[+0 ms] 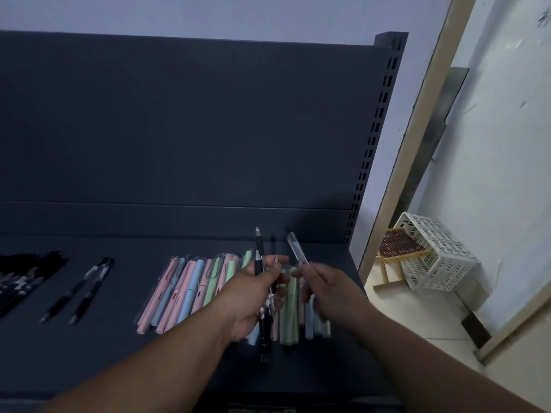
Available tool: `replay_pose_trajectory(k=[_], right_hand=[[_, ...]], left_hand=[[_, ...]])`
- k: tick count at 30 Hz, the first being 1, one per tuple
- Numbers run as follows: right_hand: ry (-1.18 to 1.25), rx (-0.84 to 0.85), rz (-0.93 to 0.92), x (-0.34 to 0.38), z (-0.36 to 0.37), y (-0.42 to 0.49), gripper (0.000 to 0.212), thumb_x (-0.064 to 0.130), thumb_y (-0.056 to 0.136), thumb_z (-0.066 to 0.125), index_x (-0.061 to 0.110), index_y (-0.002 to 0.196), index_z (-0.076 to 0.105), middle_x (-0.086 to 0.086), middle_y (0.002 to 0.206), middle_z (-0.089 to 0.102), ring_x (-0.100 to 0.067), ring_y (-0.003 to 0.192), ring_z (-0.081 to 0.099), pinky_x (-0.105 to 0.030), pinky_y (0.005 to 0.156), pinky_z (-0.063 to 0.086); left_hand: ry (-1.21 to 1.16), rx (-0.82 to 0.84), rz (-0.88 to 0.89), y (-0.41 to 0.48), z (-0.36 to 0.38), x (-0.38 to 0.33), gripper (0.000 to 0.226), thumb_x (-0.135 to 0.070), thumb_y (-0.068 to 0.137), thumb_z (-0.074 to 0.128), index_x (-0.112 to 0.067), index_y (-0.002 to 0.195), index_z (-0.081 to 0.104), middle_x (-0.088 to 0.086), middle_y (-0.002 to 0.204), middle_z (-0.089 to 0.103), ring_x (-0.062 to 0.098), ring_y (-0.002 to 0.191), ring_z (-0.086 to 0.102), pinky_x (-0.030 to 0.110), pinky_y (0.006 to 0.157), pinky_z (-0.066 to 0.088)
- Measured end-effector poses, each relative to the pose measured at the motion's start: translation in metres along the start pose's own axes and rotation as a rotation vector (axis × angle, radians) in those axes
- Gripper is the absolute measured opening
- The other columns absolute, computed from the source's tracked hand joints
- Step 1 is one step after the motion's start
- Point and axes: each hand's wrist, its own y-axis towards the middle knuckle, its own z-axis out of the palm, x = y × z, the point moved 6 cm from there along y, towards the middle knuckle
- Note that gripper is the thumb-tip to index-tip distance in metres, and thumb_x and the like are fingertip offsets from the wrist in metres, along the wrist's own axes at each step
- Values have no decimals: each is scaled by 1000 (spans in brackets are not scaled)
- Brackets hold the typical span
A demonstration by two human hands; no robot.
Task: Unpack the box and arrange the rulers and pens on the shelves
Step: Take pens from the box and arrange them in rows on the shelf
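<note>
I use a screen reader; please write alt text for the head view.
The left hand grips a few black pens and the right hand pinches one clear pen above a dark shelf. Pastel pens lie in a row beneath them.

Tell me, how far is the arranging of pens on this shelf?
Done: pastel pens lie in a row on the shelf, a pair of black pens to their left. In hand: the left hand grips a bunch of black pens; the right hand pinches a clear pen. Left: placing these; no rulers or box in view.
</note>
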Motion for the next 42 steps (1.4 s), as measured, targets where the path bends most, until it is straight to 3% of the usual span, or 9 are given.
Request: replay_pose_trajectory(k=[4, 7, 11, 15, 18, 22, 28, 35, 42], right_hand=[[-330, 35, -154, 14, -28, 6, 28, 32, 103, 39, 30, 117, 63, -3, 91, 66, -16, 80, 62, -29, 74, 49], [-459, 66, -211, 26, -44, 4, 22, 25, 99, 51, 28, 109, 70, 1, 91, 66, -14, 84, 62, -21, 72, 45], [-196, -121, -135, 29, -75, 7, 12, 29, 81, 76, 27, 93, 75, 12, 89, 70, -2, 84, 65, -12, 64, 45], [130, -80, -80, 33, -67, 8, 21, 23, 81, 76, 23, 101, 71, -1, 88, 71, -1, 68, 65, -11, 56, 47], [303, -16, -36, 34, -49, 15, 27, 15, 83, 74, 20, 109, 67, -11, 98, 68, -12, 78, 64, -17, 64, 52], [375, 54, -16, 39, -32, 27, 19, 10, 87, 70, 11, 106, 70, 3, 82, 68, -7, 68, 60, -17, 61, 50], [366, 134, 26, 33, -21, 31, 15, 20, 88, 69, 5, 88, 73, 4, 59, 55, -7, 56, 50, -19, 57, 47], [567, -61, 74, 24, -39, 35, 16, 19, 94, 62, 6, 87, 68, 0, 60, 52, -9, 55, 47, -21, 53, 46], [533, -345, -14, 19, -59, 27, 23, 30, 98, 55, 12, 90, 67, -2, 68, 55, -9, 58, 50, -26, 58, 46]], left_hand=[[5, -3, -14, 1, -6, -5, 18, -21, 96, 54, -17, 110, 66, 3, 78, 60, 13, 61, 49, 27, 53, 44], [54, -69, 37, 6, -16, -13, 24, -24, 94, 57, -15, 115, 65, 3, 87, 61, 13, 73, 52, 29, 74, 48], [178, -117, 112, 3, -19, -26, 21, -25, 97, 52, -18, 111, 66, 1, 93, 62, 9, 79, 55, 15, 59, 50], [296, -70, 114, -2, -11, -26, 20, -26, 98, 50, -18, 108, 65, -1, 97, 68, 4, 82, 63, 15, 63, 48], [279, 85, 61, -8, 5, -17, 21, -26, 97, 51, -12, 108, 63, 6, 95, 72, 11, 77, 66, 24, 66, 51], [286, 220, -26, -16, 18, -13, 27, -27, 97, 52, -8, 116, 56, 13, 102, 72, 25, 83, 66, 31, 67, 49], [434, 290, -62, -18, 20, -11, 27, -31, 97, 52, -11, 114, 58, 12, 105, 71, 14, 62, 62, 27, 59, 48], [587, 160, 21, -12, 7, -10, 38, -50, 91, 52, -15, 101, 62, 9, 92, 68, 13, 70, 52, 23, 65, 47], [423, 140, 30, -11, 4, 0, 15, -24, 96, 55, -13, 100, 64, -3, 76, 59, 4, 55, 47, 18, 54, 43]])
